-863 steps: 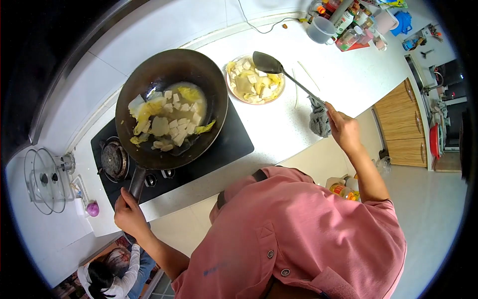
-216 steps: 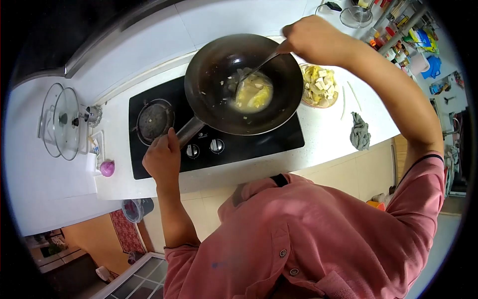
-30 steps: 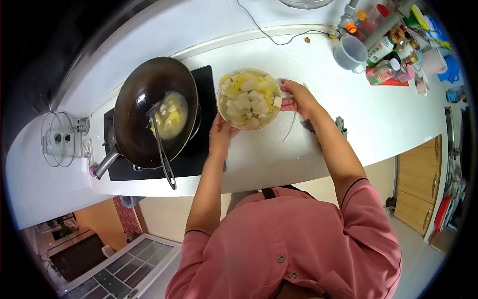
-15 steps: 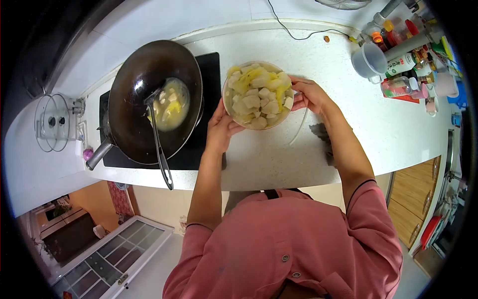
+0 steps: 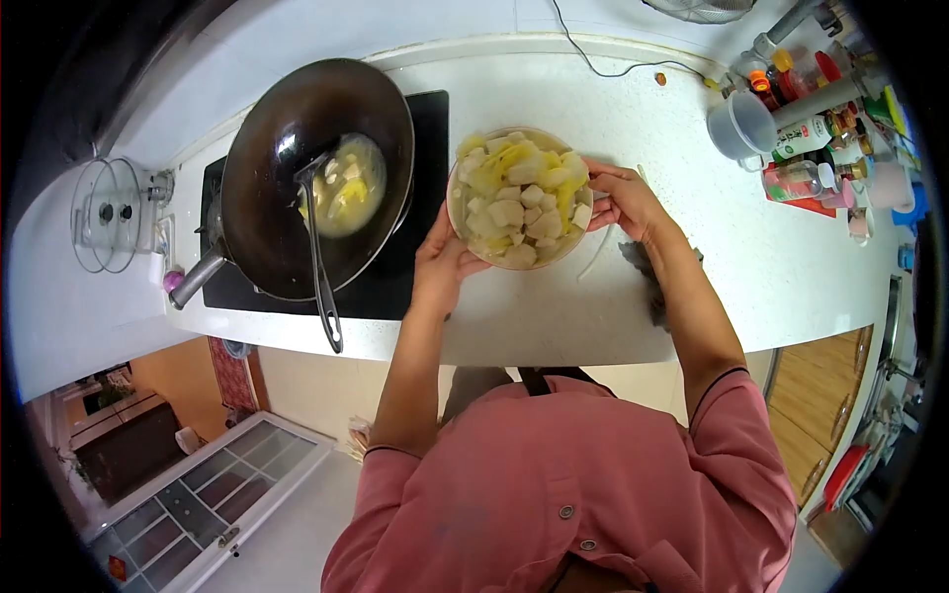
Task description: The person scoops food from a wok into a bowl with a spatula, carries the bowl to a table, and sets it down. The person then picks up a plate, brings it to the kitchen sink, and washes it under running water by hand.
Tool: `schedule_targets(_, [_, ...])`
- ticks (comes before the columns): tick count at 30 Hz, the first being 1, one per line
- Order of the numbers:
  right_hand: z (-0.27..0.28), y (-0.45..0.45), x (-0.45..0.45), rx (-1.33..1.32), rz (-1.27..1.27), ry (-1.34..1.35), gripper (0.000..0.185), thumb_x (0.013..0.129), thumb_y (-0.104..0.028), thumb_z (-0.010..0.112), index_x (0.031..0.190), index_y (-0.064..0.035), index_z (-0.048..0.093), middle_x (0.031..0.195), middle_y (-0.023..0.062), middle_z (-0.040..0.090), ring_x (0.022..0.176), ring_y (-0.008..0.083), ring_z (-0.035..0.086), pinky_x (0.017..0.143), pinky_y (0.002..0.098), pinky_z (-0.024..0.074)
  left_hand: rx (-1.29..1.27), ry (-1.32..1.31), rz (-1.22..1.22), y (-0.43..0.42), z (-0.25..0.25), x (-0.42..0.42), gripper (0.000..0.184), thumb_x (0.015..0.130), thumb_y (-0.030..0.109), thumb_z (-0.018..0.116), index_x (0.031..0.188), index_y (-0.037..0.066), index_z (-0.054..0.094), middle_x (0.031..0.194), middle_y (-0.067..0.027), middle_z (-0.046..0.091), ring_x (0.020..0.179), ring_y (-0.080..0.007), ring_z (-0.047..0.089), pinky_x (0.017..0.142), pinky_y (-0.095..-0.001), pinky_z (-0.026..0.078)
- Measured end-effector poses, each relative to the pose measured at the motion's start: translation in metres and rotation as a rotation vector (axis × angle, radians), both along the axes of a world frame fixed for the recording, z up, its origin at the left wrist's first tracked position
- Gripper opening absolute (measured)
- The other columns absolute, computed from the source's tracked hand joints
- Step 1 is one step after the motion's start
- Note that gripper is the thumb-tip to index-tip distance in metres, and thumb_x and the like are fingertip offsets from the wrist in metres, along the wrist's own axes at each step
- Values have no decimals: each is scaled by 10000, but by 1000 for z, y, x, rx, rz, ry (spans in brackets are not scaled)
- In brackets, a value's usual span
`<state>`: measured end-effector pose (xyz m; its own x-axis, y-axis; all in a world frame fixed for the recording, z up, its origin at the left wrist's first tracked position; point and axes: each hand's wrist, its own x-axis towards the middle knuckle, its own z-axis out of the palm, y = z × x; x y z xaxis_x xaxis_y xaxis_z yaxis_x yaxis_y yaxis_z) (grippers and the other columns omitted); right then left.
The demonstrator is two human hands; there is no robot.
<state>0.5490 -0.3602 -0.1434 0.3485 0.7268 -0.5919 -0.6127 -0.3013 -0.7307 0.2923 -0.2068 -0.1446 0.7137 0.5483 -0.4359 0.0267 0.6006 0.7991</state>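
Both hands hold a bowl (image 5: 458, 212) heaped with white tofu-like cubes and yellow-green leaves, raised over the counter. My left hand (image 5: 438, 259) grips its lower left rim, fingers partly under it. At the right rim my right hand (image 5: 625, 203) clasps the bowl with thumb on the edge. To the left, a dark wok (image 5: 287, 128) sits on the black stove (image 5: 381, 296), with some broth, leaves and cubes inside. A metal spatula (image 5: 318, 257) leans in the wok, its handle over the front rim.
A grey cloth (image 5: 647, 282) lies beside my right forearm. Bottles (image 5: 791, 183) and a clear plastic container (image 5: 741, 126) stand at the back right. Glass lids (image 5: 107, 212) hang at the left above a purple onion (image 5: 173, 281). A white-framed door (image 5: 213, 494) is at lower left.
Earlier, my left hand held the wok handle and my right the spatula; now both hold the bowl, which is fuller. In the last second, the bowl has shifted slightly right in view.
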Motion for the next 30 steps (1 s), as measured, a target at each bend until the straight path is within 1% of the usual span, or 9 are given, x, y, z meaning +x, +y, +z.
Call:
schedule_targets(3, [12,-7,-17,-23,-8,-1,458,905,-41,466,1356,5,530,1038,173,683,695,253,712,601,387,633,6,-12,0,-7,9,-14,640,929,-67,354,1534,120,261,1421,-147,495,994,-271,698,758,-367,632])
schedule_targets(6, [16,-15,-33,-27,-13,-6,457,905,-49,474,1356,6,530,1053,165,682,704,252,713,600,378,631,-5,24,12,-13,10,-31,651,917,-71,348,1533,121,266,1406,-145,511,992,-280,699,757,-367,632])
schedule_targets(9, [18,-26,-56,-49,-30,-19,458,905,-60,486,1355,13,527,1064,157,682,711,246,714,587,365,629,-36,-16,-12,-19,11,-54,659,908,-73,342,1533,123,269,1390,-143,526,981,-284,703,754,-371,633])
schedule_targets(12, [26,-37,-84,-78,-42,-39,465,905,-70,498,1362,17,517,1066,155,683,708,235,713,571,354,626,-67,24,3,-28,18,-77,662,905,-75,338,1533,125,271,1362,-141,550,977,-287,704,756,-380,634])
schedule_targets(15, [28,-46,-109,-48,-65,-54,473,905,-72,500,1367,27,504,1060,161,686,714,233,717,559,344,627,-82,-27,-45,-31,18,-101,659,909,-72,334,1531,139,283,1344,-129,564,986,-283,701,760,-390,633])
schedule_targets(18, [28,-56,-140,-31,-85,-38,473,902,-64,497,1364,37,500,1050,174,687,725,241,723,555,342,629,-86,-6,-56,-34,19,-128,661,908,-72,332,1529,154,296,1322,-114,579,990,-276,699,765,-389,633])
schedule_targets(19, [32,-57,-152,-38,-96,-55,472,897,-54,495,1357,53,499,1045,189,689,736,251,728,555,340,632,-68,0,-65,-34,21,-138,661,909,-70,329,1528,158,298,1323,-111,579,990,-271,699,765,-387,633])
schedule_targets(21, [37,-57,-170,-40,-103,-69,472,893,-48,494,1353,60,499,1049,194,688,743,252,729,558,344,634,-31,10,-71,-37,24,-155,660,909,-67,322,1527,165,304,1324,-104,578,990,-260,699,767,-384,632])
schedule_targets(30, [46,-33,-269,-12,-74,-45,477,883,-14,456,1351,71,492,1042,217,687,696,253,728,530,321,636,23,0,-41,-22,34,-263,660,901,-66,318,1529,138,297,1328,-91,576,976,-236,702,771,-364,630])
